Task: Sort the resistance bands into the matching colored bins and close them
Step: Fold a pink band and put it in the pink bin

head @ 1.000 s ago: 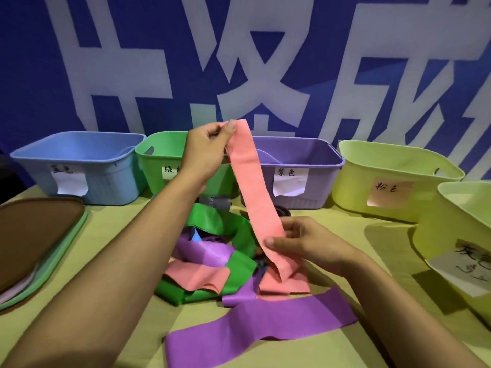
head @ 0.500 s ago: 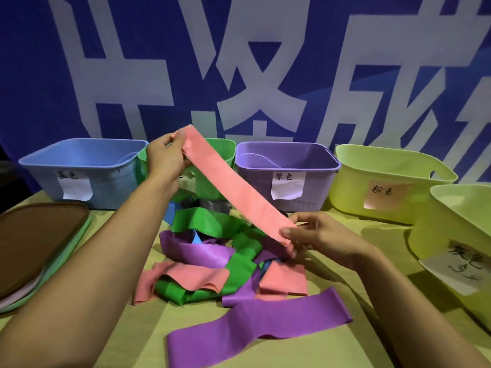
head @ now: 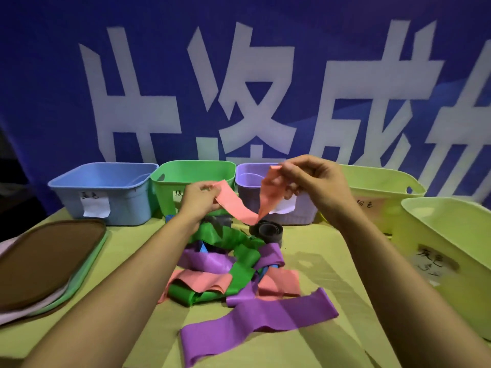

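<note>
Head camera view: both hands, left (head: 198,200) and right (head: 310,181), pinch opposite ends of a sagging salmon-pink elastic resistance band (head: 239,208) above the tangled multicoloured band pile (head: 228,266) on the bench (head: 318,349).

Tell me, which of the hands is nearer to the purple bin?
The right hand. It holds one end of the pink band up right in front of the purple bin, while the left hand grips the other end in front of the green bin.

Your left hand (head: 200,199) and right hand (head: 316,181) are bare, forearms uncovered; no sleeves, gloves or jewellery visible.
</note>
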The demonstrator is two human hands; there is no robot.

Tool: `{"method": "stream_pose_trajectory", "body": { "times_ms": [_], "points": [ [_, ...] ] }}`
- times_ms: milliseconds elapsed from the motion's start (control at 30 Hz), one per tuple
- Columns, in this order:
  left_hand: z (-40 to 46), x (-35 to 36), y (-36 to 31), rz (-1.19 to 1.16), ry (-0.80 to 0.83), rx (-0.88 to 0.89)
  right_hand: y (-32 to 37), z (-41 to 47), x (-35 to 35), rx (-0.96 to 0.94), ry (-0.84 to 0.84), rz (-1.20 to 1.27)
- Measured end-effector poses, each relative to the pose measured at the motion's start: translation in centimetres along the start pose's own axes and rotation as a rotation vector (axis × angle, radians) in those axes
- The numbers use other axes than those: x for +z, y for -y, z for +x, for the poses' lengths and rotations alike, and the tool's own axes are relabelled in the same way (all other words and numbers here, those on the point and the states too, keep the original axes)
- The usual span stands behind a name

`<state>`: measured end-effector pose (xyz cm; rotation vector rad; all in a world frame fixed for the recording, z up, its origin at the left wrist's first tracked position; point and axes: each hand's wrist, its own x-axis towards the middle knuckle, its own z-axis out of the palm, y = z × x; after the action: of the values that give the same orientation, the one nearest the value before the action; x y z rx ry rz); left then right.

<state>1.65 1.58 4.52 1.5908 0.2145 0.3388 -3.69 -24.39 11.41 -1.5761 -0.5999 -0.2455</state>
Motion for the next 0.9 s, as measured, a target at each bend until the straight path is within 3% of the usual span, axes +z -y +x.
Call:
{"method": "stream_pose_trajectory", "body": {
  "times_ms": [333, 467, 633, 700, 833, 900],
  "points": [
    [-5.8, 2.7, -0.9, -0.028, 0.362, -0.075, 6.6, 3.4, 2.1, -0.368, -0.139, -0.322],
    [-7.7, 3.4, -1.1, -0.058, 0.542, -0.17, 8.9, 4.0, 2.8, -0.373, -0.185, -0.185],
    [-9.2, 3.1, -0.2, 0.194, 0.787, -0.059, 9.9, 4.1, 2.7, -0.346, -0.221, -0.186],
    [-9.2, 3.0, -0.2, 0.155, 0.806, -0.025, 9.6, 3.7, 2.3, -0.302, -0.218, -0.178],
    [-9.5, 3.6, -2.7, -0.185, 0.621, -0.026, 8.6, 1.8, 2.0, -0.199, -0.199, -0.165],
    [-10.1, 3.5, -4.5, -0.291, 0.659, -0.034, 8.4, 0.8, 1.9, -0.155, -0.182, -0.171]
  ]
}}
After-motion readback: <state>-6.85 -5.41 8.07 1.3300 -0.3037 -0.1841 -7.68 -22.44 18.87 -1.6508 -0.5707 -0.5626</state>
